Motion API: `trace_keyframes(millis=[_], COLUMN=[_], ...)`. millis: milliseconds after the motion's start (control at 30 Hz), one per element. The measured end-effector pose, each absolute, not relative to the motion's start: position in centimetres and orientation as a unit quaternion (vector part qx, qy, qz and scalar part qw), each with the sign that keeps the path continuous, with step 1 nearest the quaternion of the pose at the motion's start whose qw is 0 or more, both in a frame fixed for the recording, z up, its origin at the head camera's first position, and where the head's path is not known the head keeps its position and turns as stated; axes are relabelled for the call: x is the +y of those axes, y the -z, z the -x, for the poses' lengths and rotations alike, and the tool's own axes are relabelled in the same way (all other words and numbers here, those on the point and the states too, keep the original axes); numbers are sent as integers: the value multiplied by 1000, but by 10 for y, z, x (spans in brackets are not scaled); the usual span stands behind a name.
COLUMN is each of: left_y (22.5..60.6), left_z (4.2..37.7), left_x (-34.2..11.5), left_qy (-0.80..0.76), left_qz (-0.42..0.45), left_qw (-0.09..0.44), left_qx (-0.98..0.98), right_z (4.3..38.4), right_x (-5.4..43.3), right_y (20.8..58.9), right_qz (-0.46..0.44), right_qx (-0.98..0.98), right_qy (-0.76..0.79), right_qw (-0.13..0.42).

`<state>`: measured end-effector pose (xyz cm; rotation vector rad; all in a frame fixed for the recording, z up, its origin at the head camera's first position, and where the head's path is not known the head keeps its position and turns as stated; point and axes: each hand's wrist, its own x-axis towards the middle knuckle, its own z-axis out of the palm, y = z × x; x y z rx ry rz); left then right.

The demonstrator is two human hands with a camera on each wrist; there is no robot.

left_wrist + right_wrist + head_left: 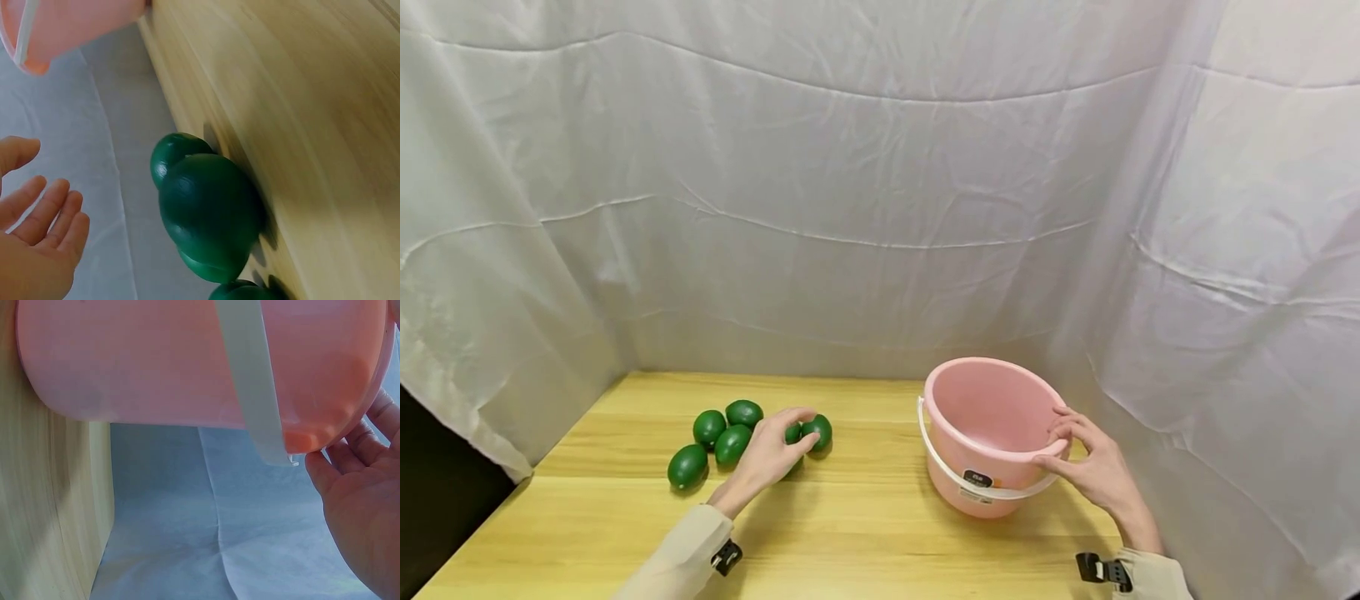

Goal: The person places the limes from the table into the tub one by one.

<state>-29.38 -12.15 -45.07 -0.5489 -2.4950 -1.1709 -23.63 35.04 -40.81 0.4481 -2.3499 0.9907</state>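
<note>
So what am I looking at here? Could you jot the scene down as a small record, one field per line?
Surface: wooden table
Backdrop: pale hanging cloth
Fruit: at least six green fruits, some partly hidden
Bucket: pink bucket on the table, right of the fruits
Handle: white handle, hanging down on the bucket's near side
Left grip: a person's bare hand over the fruits, not closed on any
Right grip: the other hand, holding the bucket's edge
</note>
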Motion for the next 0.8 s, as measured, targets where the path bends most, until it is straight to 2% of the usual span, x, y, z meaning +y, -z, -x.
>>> trace_keyframes(millis=[567, 800], left_y=[467, 473], left_z=[297, 298], left_x=[-139, -143], left_qy=[355, 331], left_qz=[96, 84], left_qw=[86, 75], left_qx=[-926, -937], right_z=[239, 240], right_x=[355, 354], right_y=[413, 412], right_qz=[-166, -175], right_qx=[-874, -870], right_qy=[-370, -373], right_qw=[266, 273])
